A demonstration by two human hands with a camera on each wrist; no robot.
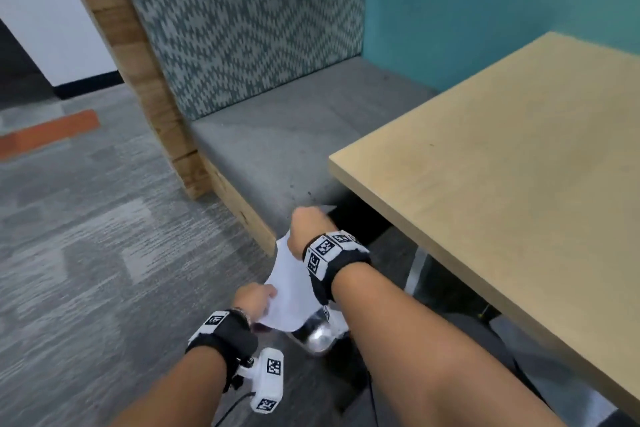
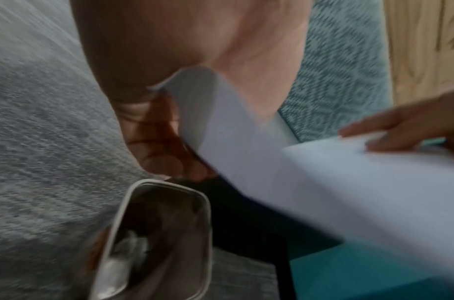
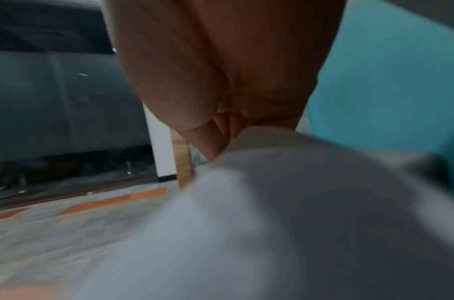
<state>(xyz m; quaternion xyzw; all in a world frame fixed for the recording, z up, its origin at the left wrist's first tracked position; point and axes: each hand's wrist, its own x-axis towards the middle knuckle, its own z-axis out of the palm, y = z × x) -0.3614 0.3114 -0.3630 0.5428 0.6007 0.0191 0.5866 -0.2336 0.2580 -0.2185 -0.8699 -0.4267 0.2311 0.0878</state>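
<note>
A white sheet of paper (image 1: 289, 288) hangs between both hands, low over the carpet near the table's corner. My left hand (image 1: 254, 296) grips its near end; in the left wrist view its fingers (image 2: 154, 140) curl round the bent edge of the paper (image 2: 310, 182). My right hand (image 1: 306, 227) holds the far end, pinching the paper (image 3: 284, 203) in the blurred right wrist view. Below the sheet stands a shiny metal bin (image 1: 317, 336) lined with clear plastic; the bin (image 2: 159, 239) shows crumpled scraps inside.
A light wooden table (image 1: 502, 163) fills the right, its corner close to my right hand. A grey bench seat (image 1: 284, 135) with a patterned backrest (image 1: 249, 21) and wooden side panel (image 1: 138, 55) stands ahead. Grey carpet (image 1: 86, 236) lies to the left.
</note>
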